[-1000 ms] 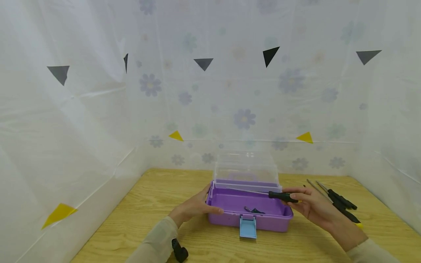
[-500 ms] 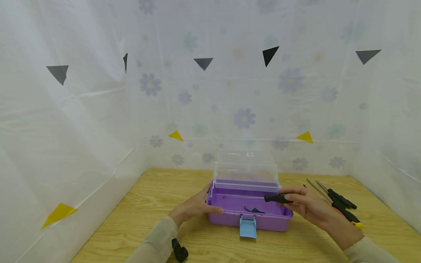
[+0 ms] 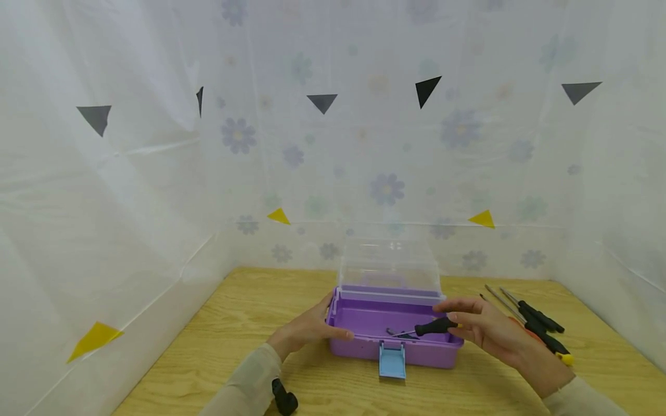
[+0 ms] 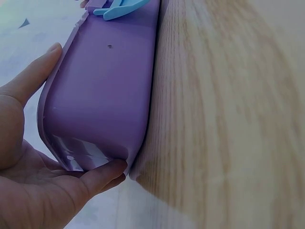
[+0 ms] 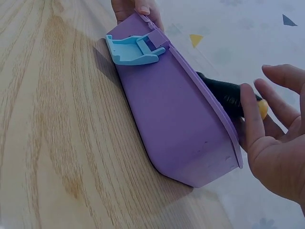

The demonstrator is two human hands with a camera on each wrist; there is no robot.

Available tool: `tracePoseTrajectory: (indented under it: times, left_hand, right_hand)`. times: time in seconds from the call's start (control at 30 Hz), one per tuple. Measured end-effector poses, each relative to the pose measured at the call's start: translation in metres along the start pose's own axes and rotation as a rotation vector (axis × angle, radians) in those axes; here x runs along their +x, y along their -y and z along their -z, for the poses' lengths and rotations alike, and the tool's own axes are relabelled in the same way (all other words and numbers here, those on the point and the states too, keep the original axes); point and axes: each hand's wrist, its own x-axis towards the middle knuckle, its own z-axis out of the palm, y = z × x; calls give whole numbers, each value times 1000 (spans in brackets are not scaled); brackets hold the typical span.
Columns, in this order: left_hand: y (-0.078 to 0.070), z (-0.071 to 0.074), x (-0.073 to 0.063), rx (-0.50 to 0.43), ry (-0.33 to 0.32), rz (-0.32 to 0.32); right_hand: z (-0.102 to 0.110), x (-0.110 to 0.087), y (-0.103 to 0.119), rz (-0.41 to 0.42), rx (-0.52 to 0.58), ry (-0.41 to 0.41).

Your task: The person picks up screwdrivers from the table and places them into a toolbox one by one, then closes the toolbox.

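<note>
A purple toolbox with a blue latch stands on the table, its clear lid tipped back. My left hand grips its left end, thumb over the front rim and fingers along the end wall in the left wrist view. In my right hand, at the box's right end, the thumb and lower fingers pinch a screwdriver by the yellow end of its dark handle. The index finger is lifted off. The shaft slants down to the left into the box, overlapping a small dark-handled tool there.
Several more screwdrivers with black handles lie on the table right of the box, partly behind the right hand. A small black object shows beside the left sleeve. White plastic sheeting surrounds the table.
The right hand has moved slightly left and brought the screwdriver lower into the box, its shaft swinging toward the front wall. The left hand stays in place.
</note>
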Motion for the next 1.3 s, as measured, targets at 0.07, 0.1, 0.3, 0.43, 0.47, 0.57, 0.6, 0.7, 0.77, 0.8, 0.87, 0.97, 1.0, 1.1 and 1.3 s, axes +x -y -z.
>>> tracePoseTrajectory:
  times: [0.07,0.1,0.3,0.43,0.47,0.57,0.6,0.7,0.77,0.8,0.87,0.97,1.0,1.1,1.3]
  left_hand:
    - [0,0,0,-5,-1,4]
    - [0,0,0,-8,-2,6]
    - [1,2,1,-28,2,20]
    - [1,3,2,-25,7,14]
    - [1,3,2,-22,7,14]
    - [1,3,2,-20,8,14]
    - [1,3,2,-20,7,15]
    - [1,2,2,-22,4,18]
    - [0,2,1,-23,5,16]
    - [0,2,1,-22,5,14]
    - [-1,2,0,-21,5,11]
    - [-2,2,0,-15,6,6]
    - [-2,2,-1,-14,6,3]
    - [-2,2,-1,-14,7,-1]
    - [-3,2,-1,-18,14,-10]
  right_hand:
    - [0,-1,1,-5,-24,5]
    - [-1,-1,1,-5,-33,9]
    - [-2,-1,6,15,-20,43]
    - [-3,-1,8,33,-16,63]
    - [-3,-1,8,37,-18,65]
    - [-3,-2,9,48,-29,65]
    - [-3,-2,9,50,-30,66]
    - [-2,-3,9,61,-32,80]
    - [-1,-4,9,61,-27,87]
    - [0,-4,9,59,-24,89]
    - [2,-4,8,55,-22,86]
    - [2,-4,8,40,-22,68]
    - [3,-4,7,39,-24,63]
    - [3,-5,8,43,-37,58]
    - [3,-7,9,47,-70,50]
